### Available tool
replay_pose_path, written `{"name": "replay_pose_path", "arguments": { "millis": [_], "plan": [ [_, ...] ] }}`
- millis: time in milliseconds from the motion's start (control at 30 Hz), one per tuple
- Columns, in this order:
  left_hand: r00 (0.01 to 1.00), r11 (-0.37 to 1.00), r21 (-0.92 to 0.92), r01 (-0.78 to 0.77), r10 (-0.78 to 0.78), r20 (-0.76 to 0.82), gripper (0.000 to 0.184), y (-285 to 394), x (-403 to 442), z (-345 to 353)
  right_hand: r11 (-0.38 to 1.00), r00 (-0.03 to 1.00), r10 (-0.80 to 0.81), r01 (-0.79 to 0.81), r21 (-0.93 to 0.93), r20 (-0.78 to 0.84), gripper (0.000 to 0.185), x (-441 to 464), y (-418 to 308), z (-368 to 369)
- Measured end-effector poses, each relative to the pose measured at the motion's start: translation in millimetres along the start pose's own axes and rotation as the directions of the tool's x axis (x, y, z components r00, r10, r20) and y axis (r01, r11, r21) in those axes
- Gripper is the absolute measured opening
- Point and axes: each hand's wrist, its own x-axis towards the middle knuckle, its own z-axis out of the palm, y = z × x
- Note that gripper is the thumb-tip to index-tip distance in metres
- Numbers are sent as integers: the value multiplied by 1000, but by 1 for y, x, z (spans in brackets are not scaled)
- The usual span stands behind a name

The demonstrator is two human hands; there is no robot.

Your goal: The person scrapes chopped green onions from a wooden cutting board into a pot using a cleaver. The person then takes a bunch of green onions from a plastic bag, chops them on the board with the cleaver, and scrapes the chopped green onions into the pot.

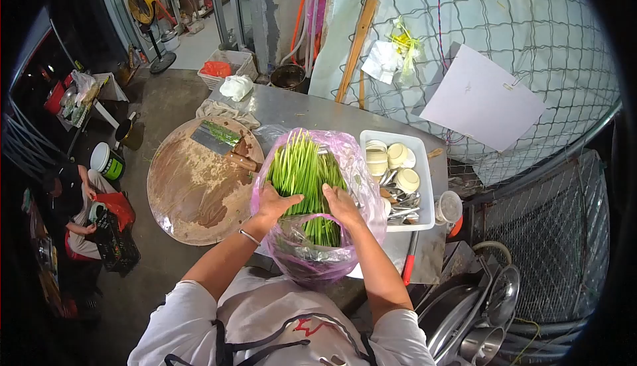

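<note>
A thick bundle of long green stalks (300,170) lies in a thin pink plastic bag (368,200) at the table's front edge. Against the bundle's left side is my left hand (273,205), with its thumb stretched over the stalks. My right hand (340,203) touches the right side, thumb pointing up. Both hands hold the bundle between them, and some fingers are hidden by the stalks and bag. To the left, a cleaver (215,139) with chopped green bits on its blade rests on a round wooden chopping board (192,193).
Right of the bag, a white tray (430,187) holds bowls and cutlery. A red-handled tool (409,268) lies by the metal table's (298,109) front right corner. A seated person (79,197) holds a red bag at far left. Pans (458,313) stand at lower right.
</note>
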Motion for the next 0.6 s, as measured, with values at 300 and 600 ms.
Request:
{"name": "replay_pose_path", "arguments": {
  "millis": [300, 600],
  "plan": [
    [941, 901, -376, 216, -89, 326, 59, 55, -23, 6, 745, 954, 274, -289, 601, 120, 93, 7, -12, 22],
    [937, 931, 182, -317, 278, 211, 103, 91, -95, 32, 443, 983, 149, 28, 896, -105, 66, -64, -31, -17]
  ]
}}
